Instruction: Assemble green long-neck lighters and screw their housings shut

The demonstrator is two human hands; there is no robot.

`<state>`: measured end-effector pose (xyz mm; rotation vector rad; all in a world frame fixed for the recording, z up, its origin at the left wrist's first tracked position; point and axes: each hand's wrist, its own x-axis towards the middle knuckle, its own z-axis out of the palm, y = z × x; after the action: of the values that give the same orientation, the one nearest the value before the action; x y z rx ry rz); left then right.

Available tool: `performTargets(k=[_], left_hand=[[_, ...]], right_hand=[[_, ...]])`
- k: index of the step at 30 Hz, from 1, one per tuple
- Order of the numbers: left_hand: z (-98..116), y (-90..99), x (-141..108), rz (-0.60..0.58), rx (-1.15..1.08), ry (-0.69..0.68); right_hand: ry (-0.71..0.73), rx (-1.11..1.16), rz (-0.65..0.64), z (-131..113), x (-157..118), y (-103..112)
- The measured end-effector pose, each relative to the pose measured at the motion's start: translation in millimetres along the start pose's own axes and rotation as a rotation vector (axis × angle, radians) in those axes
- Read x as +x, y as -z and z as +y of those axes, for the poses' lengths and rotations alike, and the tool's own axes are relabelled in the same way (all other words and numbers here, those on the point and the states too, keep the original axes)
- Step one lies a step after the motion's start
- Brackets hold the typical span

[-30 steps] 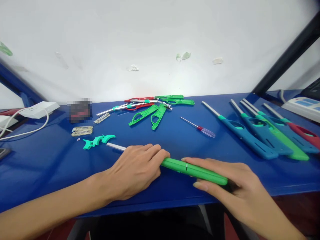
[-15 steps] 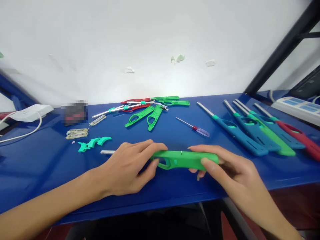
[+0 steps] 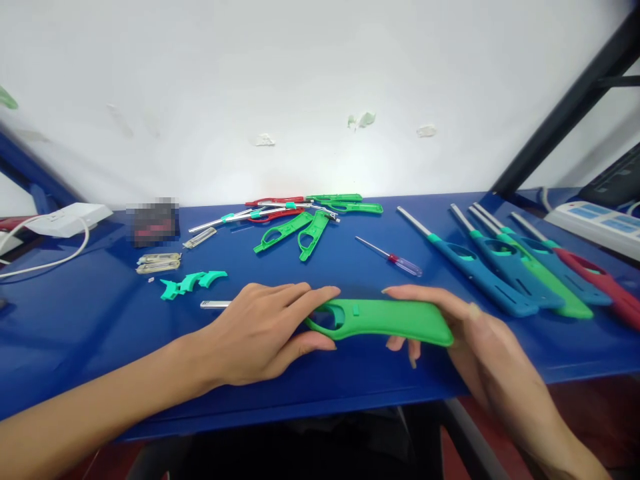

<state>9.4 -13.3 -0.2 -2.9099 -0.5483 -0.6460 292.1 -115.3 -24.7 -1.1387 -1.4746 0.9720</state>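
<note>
A green gas lighter (image 3: 395, 320) lies crosswise between my hands over the front of the blue table, its flat side and trigger opening facing me. My left hand (image 3: 270, 333) is closed around its nozzle end, thumb below and fingers on top; the metal tube sticks out to the left. At the handle's right end, my right hand (image 3: 480, 340) has its fingers behind and beneath the handle, with the thumb lifted off the front face. Past the lighter lies a screwdriver (image 3: 405, 265) with a clear and red handle.
Several assembled lighters (image 3: 480, 273) in blue, green and red lie at right beside a power strip (image 3: 595, 223). Green shell halves (image 3: 313, 235) and metal tubes lie at the back. Teal triggers (image 3: 193, 283) and clear fuel tanks (image 3: 159, 262) lie left, near a white box (image 3: 70, 219).
The lighter has rolled in my hands, showing more of its flat side, and its right end has dipped. My right thumb has come off the handle. My left thumb has shifted right.
</note>
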Motion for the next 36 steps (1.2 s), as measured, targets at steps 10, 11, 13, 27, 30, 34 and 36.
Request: performTargets(k=[10, 11, 13, 27, 30, 34, 36], left_hand=[[3, 2.2, 1, 0.123, -0.08, -0.036], [2, 1.7, 1, 0.144, -0.082, -0.044], [1, 0.3, 2, 0.16, -0.085, -0.051], [8, 0.9, -2, 0.047, -0.328, 0.098], [10, 1.2, -2, 0.043, -0.381, 0.113], [12, 2.9, 0, 0.032, -0.428, 0.128], [12, 4.0, 2, 0.028, -0.436, 0.138]], right_hand=[[0.035, -0.259, 0.128, -10, 5, -9], [0.041, -0.276, 0.129, -11, 5, -9], [0.058, -0.301, 0.138, -11, 5, -10], [0.176, -0.473, 0.183, -6, 2, -13], [0.206, -0.521, 0.164, -5, 1, -14], [0.234, -0.557, 0.175, -3, 1, -15], [0.245, -0.572, 0.171, -2, 0, -15]])
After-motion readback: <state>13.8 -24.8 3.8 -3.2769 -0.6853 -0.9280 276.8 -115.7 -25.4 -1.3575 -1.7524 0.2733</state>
